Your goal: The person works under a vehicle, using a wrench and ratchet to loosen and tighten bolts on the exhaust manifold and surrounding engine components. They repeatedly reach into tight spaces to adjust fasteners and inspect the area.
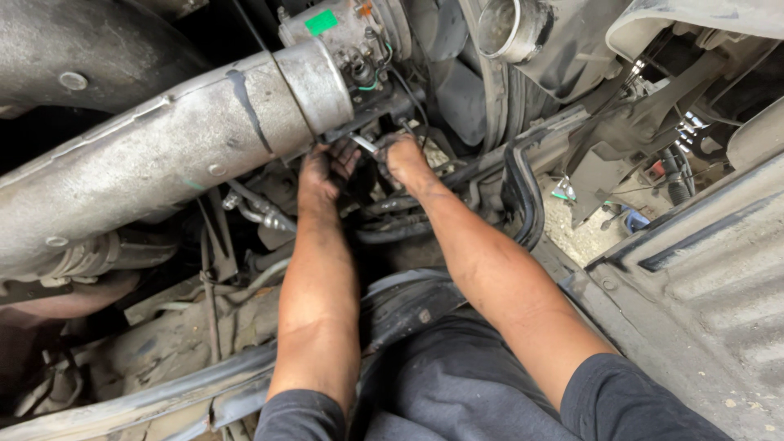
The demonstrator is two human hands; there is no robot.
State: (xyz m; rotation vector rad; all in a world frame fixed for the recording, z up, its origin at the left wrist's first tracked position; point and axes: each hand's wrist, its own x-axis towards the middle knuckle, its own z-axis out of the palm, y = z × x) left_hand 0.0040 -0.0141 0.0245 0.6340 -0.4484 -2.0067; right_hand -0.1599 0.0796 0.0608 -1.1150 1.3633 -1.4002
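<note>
Two hands are working under one large grey metal pipe [163, 147] in a vehicle's engine bay. The left hand [325, 171] and right hand [406, 161] are both reaching forward, fingers curled around one small silvery tool [364, 144] held between them. Grimy hoses [392, 233] are lying below.

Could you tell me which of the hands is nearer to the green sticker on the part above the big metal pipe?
Left. The left hand sits almost directly below the green sticker, under the metal pipe's end. The right hand is at about the same height but farther to the right.
</note>
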